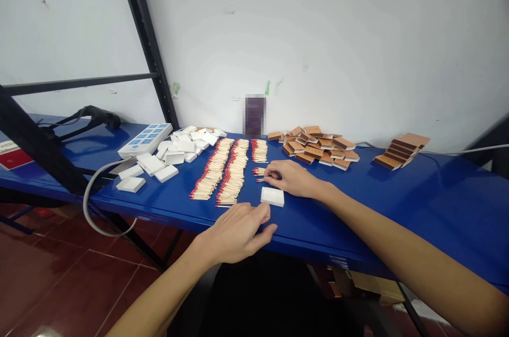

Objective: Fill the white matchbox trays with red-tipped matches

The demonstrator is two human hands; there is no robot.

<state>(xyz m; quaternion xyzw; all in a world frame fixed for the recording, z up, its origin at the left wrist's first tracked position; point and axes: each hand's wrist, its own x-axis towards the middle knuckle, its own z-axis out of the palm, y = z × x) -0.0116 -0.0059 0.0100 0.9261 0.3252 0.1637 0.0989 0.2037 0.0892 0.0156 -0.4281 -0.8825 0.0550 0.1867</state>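
Observation:
A small white matchbox tray (272, 197) lies on the blue table between my two hands. My right hand (289, 178) is just behind it, thumb and fingers pinched at a match (260, 180). A few more matches (258, 171) with red heads lie beside those fingertips. At the table's front edge, my left hand (240, 233) has bent fingers near the tray's front left corner, with its thumb apart and nothing visible in it. Two long rows of matches (234, 172) and a shorter row (260, 150) lie left of and behind my right hand.
White trays (185, 146) are heaped at the left, near a white power strip (145, 139) with a grey cable. Brown matchbox sleeves (314, 146) are piled at the back right, and a stack of sleeves (403, 150) stands farther right. A black metal frame (149, 34) rises at the left.

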